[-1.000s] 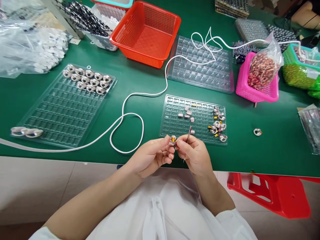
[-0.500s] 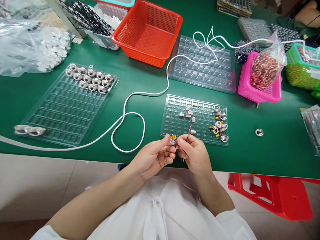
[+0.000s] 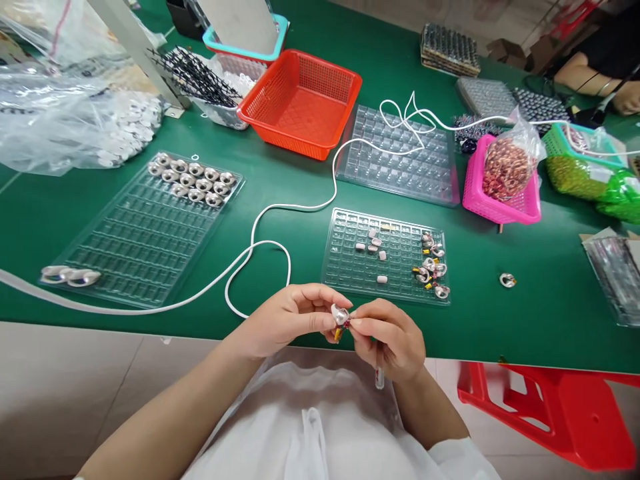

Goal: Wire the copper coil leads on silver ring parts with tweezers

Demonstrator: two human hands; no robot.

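Note:
My left hand (image 3: pixel 290 319) pinches a small silver oval part (image 3: pixel 341 315) with a bit of yellow and red on it, just over the table's near edge. My right hand (image 3: pixel 390 339) is closed beside it, fingertips touching the same part, with a thin tweezer-like tool (image 3: pixel 379 377) sticking down out of the fist. Just beyond my hands lies a small clear compartment tray (image 3: pixel 350 267) holding a few loose white pieces (image 3: pixel 373 243) and several finished silver parts (image 3: pixel 433 263) at its right side.
A large clear tray (image 3: pixel 125 247) with several silver parts (image 3: pixel 193 179) lies left. A white cable (image 3: pixel 280 207) loops across the green table. Behind: orange basket (image 3: pixel 300 100), another clear tray (image 3: pixel 400 160), pink basket (image 3: pixel 500 200) with copper coils. A loose part (image 3: pixel 507 280) lies right; red stool (image 3: pixel 560 413) below.
My hands have drawn back toward me off the small tray. The tool now points down from my right fist instead of up. The view has tilted upward.

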